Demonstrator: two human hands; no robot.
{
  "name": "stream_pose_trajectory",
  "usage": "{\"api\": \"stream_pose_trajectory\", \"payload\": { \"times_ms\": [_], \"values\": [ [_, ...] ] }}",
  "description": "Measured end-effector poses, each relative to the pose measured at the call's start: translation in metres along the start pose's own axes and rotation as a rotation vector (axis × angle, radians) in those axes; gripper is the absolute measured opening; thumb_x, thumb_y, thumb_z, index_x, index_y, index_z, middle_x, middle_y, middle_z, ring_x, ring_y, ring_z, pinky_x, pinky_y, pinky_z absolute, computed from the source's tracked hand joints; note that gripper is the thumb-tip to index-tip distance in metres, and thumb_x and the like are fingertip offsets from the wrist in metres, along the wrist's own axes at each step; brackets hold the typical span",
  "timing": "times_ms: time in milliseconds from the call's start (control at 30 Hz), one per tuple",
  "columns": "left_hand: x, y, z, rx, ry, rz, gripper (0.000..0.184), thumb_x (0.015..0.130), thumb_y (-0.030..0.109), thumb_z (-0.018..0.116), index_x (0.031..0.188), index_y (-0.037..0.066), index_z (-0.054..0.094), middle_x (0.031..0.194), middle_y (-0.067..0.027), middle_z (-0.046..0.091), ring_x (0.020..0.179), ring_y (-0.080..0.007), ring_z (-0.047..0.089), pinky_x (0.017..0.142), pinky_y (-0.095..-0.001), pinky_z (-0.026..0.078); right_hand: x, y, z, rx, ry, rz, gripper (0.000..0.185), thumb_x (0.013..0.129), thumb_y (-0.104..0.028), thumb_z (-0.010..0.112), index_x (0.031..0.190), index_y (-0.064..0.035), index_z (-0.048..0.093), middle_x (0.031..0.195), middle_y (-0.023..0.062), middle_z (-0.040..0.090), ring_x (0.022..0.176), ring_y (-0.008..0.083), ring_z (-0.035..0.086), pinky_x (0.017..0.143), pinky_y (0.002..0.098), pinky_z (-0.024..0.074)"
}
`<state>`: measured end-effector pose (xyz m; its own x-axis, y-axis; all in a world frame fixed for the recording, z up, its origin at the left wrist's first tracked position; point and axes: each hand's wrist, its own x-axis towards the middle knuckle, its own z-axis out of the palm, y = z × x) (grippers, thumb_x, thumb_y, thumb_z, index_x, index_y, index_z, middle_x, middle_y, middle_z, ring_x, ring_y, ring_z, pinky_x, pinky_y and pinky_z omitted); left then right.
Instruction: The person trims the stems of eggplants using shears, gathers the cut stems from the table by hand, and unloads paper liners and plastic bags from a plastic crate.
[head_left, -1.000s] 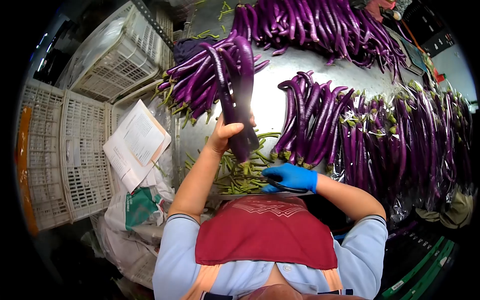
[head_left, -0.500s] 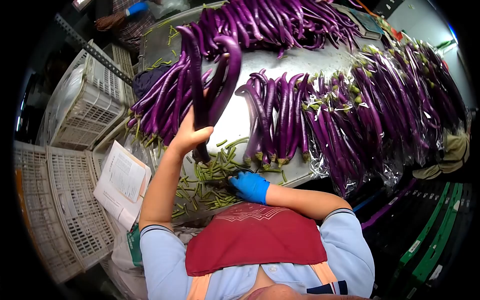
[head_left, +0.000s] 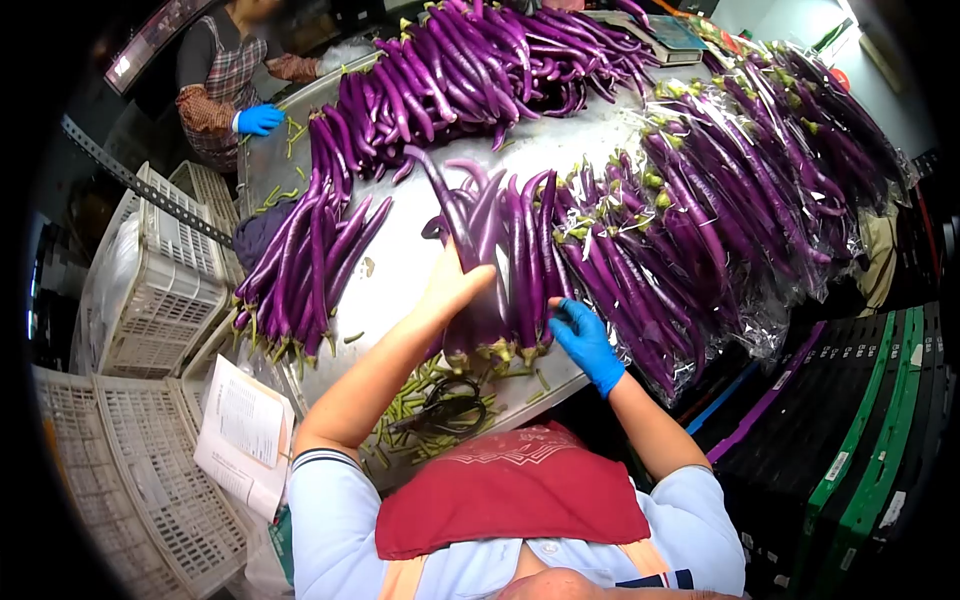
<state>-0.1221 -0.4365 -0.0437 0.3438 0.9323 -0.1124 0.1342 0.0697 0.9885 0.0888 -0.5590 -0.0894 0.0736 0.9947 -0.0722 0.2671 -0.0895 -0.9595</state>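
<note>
My bare left hand [head_left: 460,285] is wrapped around a few long purple eggplants [head_left: 487,225], at the left end of a row of eggplants [head_left: 530,260] on the metal table. My right hand [head_left: 587,345], in a blue glove, is open at the right side of that row, fingertips close to the lower stem ends; whether they touch cannot be made out. Black-handled scissors [head_left: 450,408] lie on a heap of cut green stem pieces [head_left: 405,420] near the table's front edge. To the left lies another bunch of eggplants [head_left: 310,270].
A large eggplant pile [head_left: 450,80] covers the table's far side. Bagged eggplants [head_left: 700,220] lie to the right. White plastic crates [head_left: 150,460] and a paper sheet [head_left: 243,425] are at left, black crates [head_left: 830,430] at right. A co-worker's gloved hand [head_left: 260,120] is beyond the far left corner.
My left hand has moved right and brought its eggplants to the row. My right hand has let go of the scissors and moved right and up to the row. The co-worker has come further into view.
</note>
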Motion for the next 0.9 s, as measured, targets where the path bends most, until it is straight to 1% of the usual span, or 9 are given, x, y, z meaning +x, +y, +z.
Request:
{"api": "stream_pose_trajectory", "payload": {
  "times_ms": [67, 200, 333, 433, 533, 600, 700, 800, 900],
  "values": [
    [0.010, -0.016, -0.007, 0.496, -0.103, -0.143, 0.060, 0.068, 0.021, 0.066, 0.118, -0.003, 0.044, 0.102, -0.0089, 0.056, 0.088, -0.0191, 0.054, 0.081, -0.0306, 0.044, 0.023, 0.040, -0.004, -0.171, 0.130, -0.047, 0.046, 0.077, -0.017, 0.065, 0.117, -0.0004, 0.049, 0.093, 0.0107, 0.055, 0.079, 0.0173, 0.055, 0.071, 0.0256, 0.0464],
    [0.007, -0.053, -0.018, -0.076, -0.066, -0.186, 0.055, 0.077, 0.034, 0.064, 0.118, 0.001, 0.048, 0.105, -0.0101, 0.059, 0.095, -0.0181, 0.056, 0.080, -0.0315, 0.046, 0.047, 0.037, -0.005, -0.581, 0.163, -0.045, 0.057, 0.074, -0.029, 0.063, 0.119, 0.0028, 0.045, 0.103, 0.0199, 0.053, 0.092, 0.0320, 0.054, 0.081, 0.0367, 0.0443],
    [0.011, -0.059, -0.038, -0.328, -0.087, -0.625, 0.053, 0.080, 0.051, 0.055, 0.115, 0.011, 0.054, 0.106, -0.0039, 0.060, 0.101, -0.0207, 0.053, 0.089, -0.0487, 0.038, 0.064, 0.041, -0.004, -0.648, 0.045, 0.021, 0.064, 0.075, -0.036, 0.059, 0.121, 0.0047, 0.042, 0.114, 0.0253, 0.048, 0.105, 0.0400, 0.047, 0.089, 0.0441, 0.0391],
    [0.022, -0.079, -0.049, -0.539, -0.063, -0.640, 0.051, 0.079, 0.050, 0.056, 0.112, 0.011, 0.056, 0.104, -0.0046, 0.061, 0.098, -0.0215, 0.054, 0.089, -0.0550, 0.034, 0.082, 0.024, -0.014, -0.467, -0.085, 0.196, 0.068, 0.077, -0.039, 0.060, 0.122, 0.0085, 0.041, 0.113, 0.0284, 0.051, 0.105, 0.0368, 0.052, 0.089, 0.0380, 0.0412],
    [0.024, -0.087, -0.052, -0.622, -0.064, -0.612, 0.046, 0.079, 0.046, 0.059, 0.109, 0.011, 0.058, 0.100, -0.0063, 0.063, 0.093, -0.0212, 0.058, 0.088, -0.0481, 0.039, 0.097, 0.007, -0.020, -0.365, -0.312, 0.373, 0.067, 0.080, -0.044, 0.057, 0.119, 0.0090, 0.046, 0.108, 0.0264, 0.057, 0.105, 0.0280, 0.055, 0.088, 0.0339, 0.0418],
    [0.021, -0.082, -0.056, -0.658, -0.080, -0.660, 0.045, 0.081, 0.042, 0.058, 0.112, 0.009, 0.056, 0.102, -0.0068, 0.062, 0.091, -0.0204, 0.059, 0.086, -0.0411, 0.044, 0.105, 0.084, -0.004, -0.108, -0.362, 0.340, 0.068, 0.079, -0.056, 0.051, 0.109, 0.0051, 0.056, 0.103, 0.0284, 0.057, 0.096, 0.0384, 0.057, 0.083, 0.0377, 0.0440],
    [0.022, -0.083, -0.064, -0.786, -0.127, -0.573, 0.043, 0.083, 0.033, 0.060, 0.116, 0.007, 0.053, 0.104, -0.0086, 0.061, 0.093, -0.0204, 0.059, 0.086, -0.0367, 0.048, 0.110, 0.043, -0.001, -0.425, -0.430, 0.418, 0.081, 0.077, -0.067, 0.042, 0.107, 0.0061, 0.057, 0.099, 0.0270, 0.059, 0.094, 0.0396, 0.057, 0.086, 0.0352, 0.0425],
    [0.021, -0.073, -0.067, -0.873, -0.130, -0.586, 0.041, 0.083, 0.030, 0.060, 0.116, 0.006, 0.053, 0.107, -0.0099, 0.060, 0.094, -0.0198, 0.060, 0.086, -0.0357, 0.048, 0.124, 0.014, 0.007, -0.062, -0.308, 0.204, 0.071, 0.079, -0.055, 0.055, 0.117, 0.0043, 0.050, 0.114, 0.0149, 0.056, 0.103, 0.0199, 0.053, 0.092, 0.0280, 0.0377],
    [0.025, -0.079, -0.063, -0.897, -0.140, -0.586, 0.040, 0.082, 0.027, 0.063, 0.113, 0.004, 0.055, 0.106, -0.0104, 0.061, 0.093, -0.0197, 0.060, 0.087, -0.0351, 0.048, 0.150, 0.018, 0.007, 0.151, -0.341, 0.506, 0.059, 0.081, -0.041, 0.060, 0.122, -0.0014, 0.048, 0.121, 0.0110, 0.052, 0.108, 0.0196, 0.050, 0.094, 0.0303, 0.0377]
  ]
}}
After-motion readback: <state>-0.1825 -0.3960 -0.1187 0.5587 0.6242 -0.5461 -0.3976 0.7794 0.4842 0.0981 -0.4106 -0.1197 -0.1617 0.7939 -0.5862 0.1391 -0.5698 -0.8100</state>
